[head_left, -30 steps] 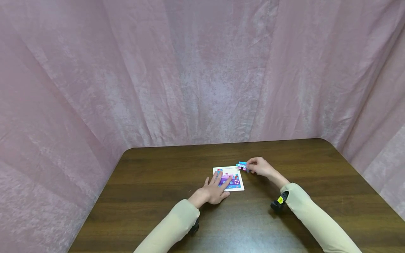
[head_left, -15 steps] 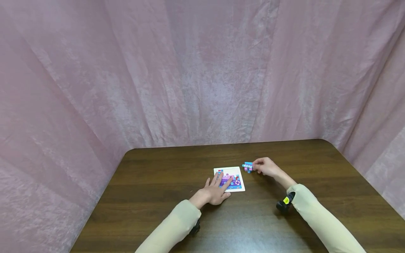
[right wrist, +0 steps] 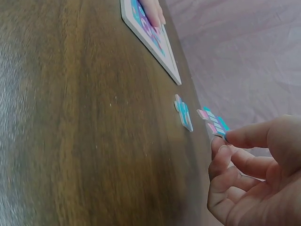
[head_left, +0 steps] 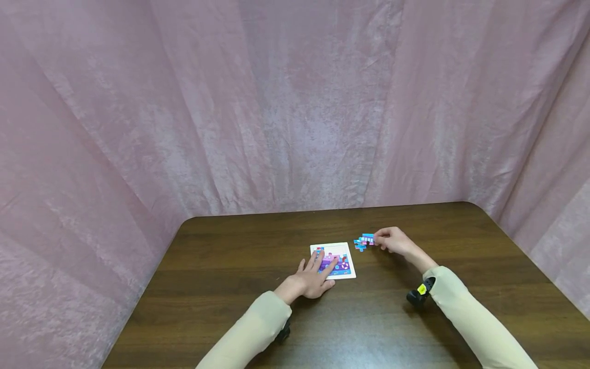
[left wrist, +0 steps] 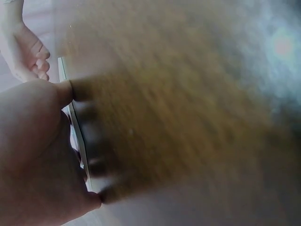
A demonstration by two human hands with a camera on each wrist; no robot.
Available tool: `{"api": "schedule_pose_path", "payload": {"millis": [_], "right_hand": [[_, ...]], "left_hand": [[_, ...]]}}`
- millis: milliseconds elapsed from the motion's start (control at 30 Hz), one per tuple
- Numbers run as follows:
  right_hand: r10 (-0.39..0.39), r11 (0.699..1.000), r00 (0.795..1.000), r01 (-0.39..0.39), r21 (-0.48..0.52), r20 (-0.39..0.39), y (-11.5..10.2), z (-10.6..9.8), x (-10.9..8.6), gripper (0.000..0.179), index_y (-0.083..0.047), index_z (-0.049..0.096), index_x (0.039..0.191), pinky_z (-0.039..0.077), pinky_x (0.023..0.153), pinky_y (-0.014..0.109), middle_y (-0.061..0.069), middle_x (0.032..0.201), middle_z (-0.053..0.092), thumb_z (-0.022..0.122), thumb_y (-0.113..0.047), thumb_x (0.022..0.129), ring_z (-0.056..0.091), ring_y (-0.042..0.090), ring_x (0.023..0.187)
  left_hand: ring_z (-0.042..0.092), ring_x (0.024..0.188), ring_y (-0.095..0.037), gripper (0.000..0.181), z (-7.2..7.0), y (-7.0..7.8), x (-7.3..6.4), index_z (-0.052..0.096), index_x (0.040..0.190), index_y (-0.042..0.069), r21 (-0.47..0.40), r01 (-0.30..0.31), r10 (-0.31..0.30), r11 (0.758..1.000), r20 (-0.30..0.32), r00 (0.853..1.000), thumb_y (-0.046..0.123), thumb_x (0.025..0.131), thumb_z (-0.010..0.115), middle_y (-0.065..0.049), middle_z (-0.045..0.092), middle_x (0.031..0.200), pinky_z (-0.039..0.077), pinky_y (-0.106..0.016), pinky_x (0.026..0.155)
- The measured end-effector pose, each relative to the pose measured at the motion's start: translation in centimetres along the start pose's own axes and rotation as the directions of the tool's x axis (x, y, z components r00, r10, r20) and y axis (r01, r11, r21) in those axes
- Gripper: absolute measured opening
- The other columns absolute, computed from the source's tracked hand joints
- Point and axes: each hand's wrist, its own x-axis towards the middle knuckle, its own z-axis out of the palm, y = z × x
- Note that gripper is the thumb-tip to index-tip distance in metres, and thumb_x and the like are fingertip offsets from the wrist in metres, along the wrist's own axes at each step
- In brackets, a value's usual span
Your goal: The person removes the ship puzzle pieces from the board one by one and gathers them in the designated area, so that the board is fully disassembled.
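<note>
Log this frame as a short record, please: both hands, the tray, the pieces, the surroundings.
Left hand: fingers spread, resting on the tray
Right hand: pinching the held piece
Tray: white-rimmed, partly filled, bare white area near its far edge
Held piece: blue and pink with white blocks
Loose piece: mostly blue, on the table, apart from the tray
Table: brown, wood-grained
Backdrop: pink curtain

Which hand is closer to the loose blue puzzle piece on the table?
The right hand: it's just right of the loose piece in the head view, pinching another piece. The left hand is farther, resting on the puzzle board.
</note>
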Motion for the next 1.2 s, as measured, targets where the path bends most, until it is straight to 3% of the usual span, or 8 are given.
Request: {"api": "schedule_pose_path", "payload": {"millis": [333,800,1200], "right_hand": [[-0.003,1.000,1.000,0.003,-0.022,-0.004,0.8,-0.8,-0.1,0.026,0.011,0.062,0.108,0.040,0.053,0.021,0.005,0.079,0.062,0.052,-0.011,0.098,0.051,0.010,0.067],[0.050,0.998,0.999,-0.050,-0.028,0.006,1.5,-1.4,-0.3,0.026,0.012,0.062,0.109,0.039,0.052,0.019,0.002,0.079,0.062,0.052,-0.008,0.096,0.050,0.008,0.066],[0.061,0.992,0.998,-0.063,-0.106,-0.023,2.0,-1.5,0.2,0.027,0.011,0.063,0.109,0.040,0.052,0.022,0.003,0.075,0.061,0.053,-0.008,0.093,0.051,0.010,0.064]], "left_hand": [[-0.004,0.152,-0.028,0.059,0.0,0.1,-0.1,0.004,0.155,0.037,0.002,0.008,-0.008,1.000,-0.004,1.000,0.049,0.103,0.029,-0.009,-0.005,0.164,0.010,-0.052,0.121],[-0.006,0.152,-0.028,0.059,-0.2,0.1,0.0,0.003,0.156,0.037,0.005,0.008,-0.008,1.000,0.003,1.000,0.050,0.103,0.027,-0.009,-0.006,0.164,0.009,-0.052,0.121],[-0.005,0.152,-0.028,0.060,-0.1,0.0,0.0,0.003,0.156,0.036,0.005,0.007,-0.007,1.000,0.004,1.000,0.050,0.103,0.027,-0.009,-0.006,0.164,0.009,-0.052,0.121]]}}
